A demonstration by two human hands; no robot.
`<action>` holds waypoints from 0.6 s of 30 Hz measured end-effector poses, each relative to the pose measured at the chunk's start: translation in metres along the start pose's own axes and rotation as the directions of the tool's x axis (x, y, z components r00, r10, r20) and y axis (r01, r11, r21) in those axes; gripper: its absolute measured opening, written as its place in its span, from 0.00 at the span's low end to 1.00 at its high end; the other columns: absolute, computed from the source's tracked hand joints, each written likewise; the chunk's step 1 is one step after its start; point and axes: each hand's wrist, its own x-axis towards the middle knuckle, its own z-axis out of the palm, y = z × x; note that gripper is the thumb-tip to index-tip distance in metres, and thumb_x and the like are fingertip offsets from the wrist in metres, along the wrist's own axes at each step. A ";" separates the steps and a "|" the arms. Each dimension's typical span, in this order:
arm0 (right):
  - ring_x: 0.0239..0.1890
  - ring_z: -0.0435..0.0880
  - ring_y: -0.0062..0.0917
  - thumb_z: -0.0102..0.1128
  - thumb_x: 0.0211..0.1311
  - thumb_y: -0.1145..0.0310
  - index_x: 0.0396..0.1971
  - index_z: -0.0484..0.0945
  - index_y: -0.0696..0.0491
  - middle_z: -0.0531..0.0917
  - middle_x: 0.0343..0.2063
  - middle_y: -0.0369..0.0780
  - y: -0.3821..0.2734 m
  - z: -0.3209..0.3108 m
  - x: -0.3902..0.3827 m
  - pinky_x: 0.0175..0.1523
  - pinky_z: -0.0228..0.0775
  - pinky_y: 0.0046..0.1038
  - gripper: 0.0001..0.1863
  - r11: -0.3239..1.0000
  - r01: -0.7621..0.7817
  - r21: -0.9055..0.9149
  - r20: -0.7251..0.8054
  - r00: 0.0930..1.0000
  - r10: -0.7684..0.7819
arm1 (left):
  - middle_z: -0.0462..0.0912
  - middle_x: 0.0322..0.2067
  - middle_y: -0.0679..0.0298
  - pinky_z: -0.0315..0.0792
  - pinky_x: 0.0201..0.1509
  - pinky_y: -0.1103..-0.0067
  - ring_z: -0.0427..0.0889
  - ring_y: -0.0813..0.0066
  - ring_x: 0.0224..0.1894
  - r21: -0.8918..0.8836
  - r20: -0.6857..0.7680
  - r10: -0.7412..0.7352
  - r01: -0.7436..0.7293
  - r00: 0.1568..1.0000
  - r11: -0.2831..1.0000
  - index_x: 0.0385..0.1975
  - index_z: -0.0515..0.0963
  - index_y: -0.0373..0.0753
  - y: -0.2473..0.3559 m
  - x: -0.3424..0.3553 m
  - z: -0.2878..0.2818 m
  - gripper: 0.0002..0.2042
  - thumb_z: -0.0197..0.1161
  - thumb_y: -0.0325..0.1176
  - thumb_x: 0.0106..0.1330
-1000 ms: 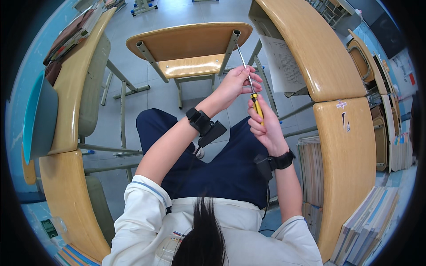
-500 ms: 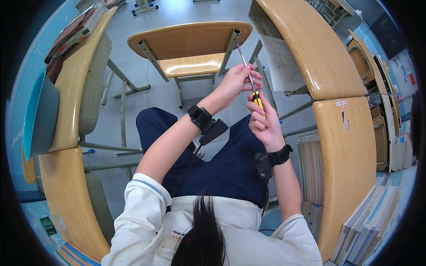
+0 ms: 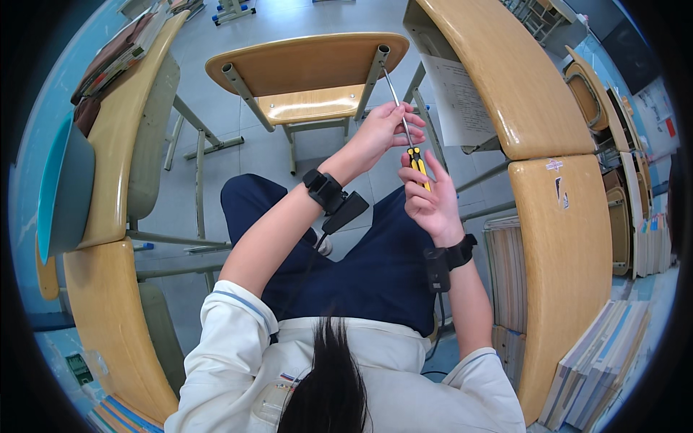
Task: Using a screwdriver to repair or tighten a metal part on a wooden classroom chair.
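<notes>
1 screwdriver (image 3: 414, 154) reaches a metal tube (image 3: 371, 85); the left hand (image 3: 388, 130) curls lightly around its shaft, seemingly to steady it, the right hand (image 3: 433, 200) loosely holding the handle.

On the wrist behind my left hand (image 3: 379, 138) sits a black band (image 3: 322, 189) with a black box (image 3: 348, 213) and cable; behind my right hand (image 3: 433, 208), a matching band (image 3: 460, 251). Farther back: white short sleeves (image 3: 232, 328), blue-striped; below, navy trousers (image 3: 346, 289).
</notes>
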 end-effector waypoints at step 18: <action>0.09 0.56 0.14 0.41 0.66 0.58 0.40 0.68 0.60 0.65 0.18 0.31 0.002 0.006 -0.004 0.14 0.49 0.17 0.18 0.985 0.058 -0.164 -0.032 0.997 -0.064 | 0.74 0.36 0.59 0.73 0.45 0.74 0.78 0.68 0.38 0.007 -0.007 0.006 -0.006 1.000 1.000 0.41 0.64 0.36 0.001 -0.001 0.002 0.10 0.41 0.36 0.70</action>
